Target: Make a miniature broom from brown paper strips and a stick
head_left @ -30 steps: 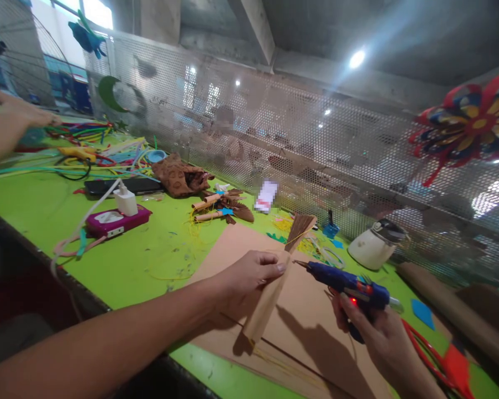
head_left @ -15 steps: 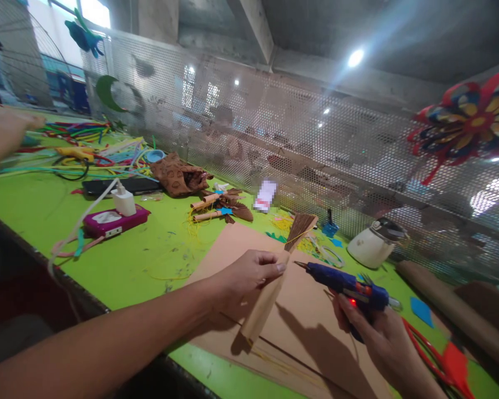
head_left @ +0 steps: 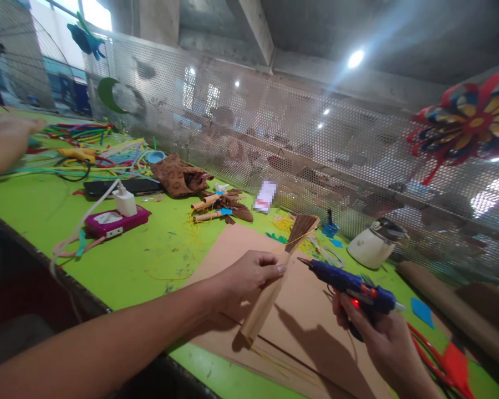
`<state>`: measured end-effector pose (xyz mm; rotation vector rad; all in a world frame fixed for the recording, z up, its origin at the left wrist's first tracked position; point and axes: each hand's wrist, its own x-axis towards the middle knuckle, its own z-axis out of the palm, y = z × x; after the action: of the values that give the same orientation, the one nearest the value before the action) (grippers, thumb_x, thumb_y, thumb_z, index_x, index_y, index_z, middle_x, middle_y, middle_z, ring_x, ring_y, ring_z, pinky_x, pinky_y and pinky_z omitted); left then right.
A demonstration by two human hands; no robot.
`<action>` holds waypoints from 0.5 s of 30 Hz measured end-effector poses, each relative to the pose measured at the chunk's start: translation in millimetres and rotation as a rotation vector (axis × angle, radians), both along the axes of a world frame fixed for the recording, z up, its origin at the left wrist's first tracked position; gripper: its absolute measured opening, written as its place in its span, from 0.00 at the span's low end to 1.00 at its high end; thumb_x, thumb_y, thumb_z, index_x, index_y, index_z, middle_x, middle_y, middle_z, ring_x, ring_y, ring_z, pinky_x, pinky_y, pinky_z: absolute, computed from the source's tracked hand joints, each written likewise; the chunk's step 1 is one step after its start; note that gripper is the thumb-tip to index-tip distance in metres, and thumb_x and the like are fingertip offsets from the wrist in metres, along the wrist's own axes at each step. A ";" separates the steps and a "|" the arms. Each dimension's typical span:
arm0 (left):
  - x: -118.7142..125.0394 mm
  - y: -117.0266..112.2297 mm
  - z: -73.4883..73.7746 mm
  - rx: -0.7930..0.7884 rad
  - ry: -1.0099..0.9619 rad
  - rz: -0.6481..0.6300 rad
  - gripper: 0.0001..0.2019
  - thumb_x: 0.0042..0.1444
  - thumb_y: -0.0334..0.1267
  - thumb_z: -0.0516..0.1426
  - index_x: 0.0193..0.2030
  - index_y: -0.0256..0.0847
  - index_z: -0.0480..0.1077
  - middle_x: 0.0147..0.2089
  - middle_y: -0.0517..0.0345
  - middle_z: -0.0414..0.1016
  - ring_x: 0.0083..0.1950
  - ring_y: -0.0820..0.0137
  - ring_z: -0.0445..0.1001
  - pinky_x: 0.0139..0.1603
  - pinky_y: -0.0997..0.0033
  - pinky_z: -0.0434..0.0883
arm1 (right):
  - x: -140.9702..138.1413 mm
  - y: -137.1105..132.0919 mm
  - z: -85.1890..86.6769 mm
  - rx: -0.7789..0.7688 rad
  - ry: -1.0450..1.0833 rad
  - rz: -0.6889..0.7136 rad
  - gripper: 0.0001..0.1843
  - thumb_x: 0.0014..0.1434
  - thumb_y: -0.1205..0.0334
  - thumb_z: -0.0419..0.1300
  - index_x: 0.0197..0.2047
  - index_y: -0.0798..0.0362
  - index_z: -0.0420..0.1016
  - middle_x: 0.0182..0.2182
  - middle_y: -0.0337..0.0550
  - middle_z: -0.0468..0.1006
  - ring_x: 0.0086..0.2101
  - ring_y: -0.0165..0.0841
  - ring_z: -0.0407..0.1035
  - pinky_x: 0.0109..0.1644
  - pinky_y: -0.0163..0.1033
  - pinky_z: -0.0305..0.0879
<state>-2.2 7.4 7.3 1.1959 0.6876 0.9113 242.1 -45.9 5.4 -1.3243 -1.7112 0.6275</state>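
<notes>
My left hand (head_left: pixel 255 280) pinches a small paper broom (head_left: pixel 266 307), a rolled tan paper handle with a fan of brown strips at its upper end and yellow string round its neck. It is held tilted above tan cardboard sheets (head_left: pixel 228 249). In my right hand (head_left: pixel 372 327) is a blue glue gun (head_left: pixel 353 285) with a lit red light. The nozzle points left and sits a short way right of the broom's neck, apart from it. Dark shadows of hand and gun fall on the cardboard.
Finished-looking small brooms (head_left: pixel 216 208) lie beyond the cardboard. A purple power strip (head_left: pixel 116 221), a black phone (head_left: pixel 120 187) and a brown pouch (head_left: pixel 178 174) stand left. Right are a white pot (head_left: pixel 376 244) and red scissors handles (head_left: pixel 453 363). Another person's hand (head_left: pixel 8 138) is far left. Perforated metal panels back the table.
My right hand has drawn the glue gun slightly to the right, away from the broom's neck. My left hand and the broom have barely moved.
</notes>
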 end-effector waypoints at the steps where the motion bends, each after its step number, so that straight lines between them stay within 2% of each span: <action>1: -0.2 0.8 -0.4 0.000 0.024 -0.013 0.13 0.47 0.44 0.61 0.28 0.35 0.70 0.25 0.61 0.66 0.27 0.74 0.61 0.29 0.73 0.57 | -1.5 0.0 -0.5 -0.002 0.000 0.001 0.17 0.58 0.49 0.56 0.31 0.56 0.71 0.24 0.45 0.72 0.24 0.32 0.64 0.27 0.36 0.63; 8: -1.7 2.6 -2.8 -0.035 0.012 -0.073 0.18 0.46 0.48 0.62 0.35 0.34 0.72 0.32 0.55 0.72 0.32 0.71 0.67 0.35 0.71 0.61 | -7.7 -1.2 -4.7 0.032 0.064 -0.032 0.17 0.57 0.49 0.57 0.31 0.57 0.73 0.24 0.45 0.72 0.24 0.32 0.65 0.26 0.35 0.63; 11: -1.6 -1.1 0.5 -0.105 -0.062 -0.075 0.19 0.45 0.48 0.63 0.37 0.34 0.72 0.35 0.52 0.74 0.34 0.68 0.70 0.38 0.68 0.64 | -6.8 -2.3 -5.5 0.016 0.050 -0.013 0.17 0.57 0.50 0.57 0.29 0.56 0.73 0.23 0.44 0.72 0.24 0.32 0.65 0.26 0.35 0.63; 15: -1.5 -5.7 7.6 -0.164 -0.103 -0.069 0.18 0.44 0.46 0.65 0.35 0.33 0.72 0.33 0.52 0.75 0.33 0.69 0.70 0.39 0.68 0.65 | -4.4 -3.6 -7.2 0.005 0.026 0.017 0.16 0.57 0.50 0.57 0.30 0.56 0.73 0.24 0.45 0.72 0.24 0.32 0.65 0.27 0.35 0.63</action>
<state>-3.7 1.6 14.9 1.0137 0.6220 0.8367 237.7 -49.5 -1.8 -1.2941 -1.7032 0.6477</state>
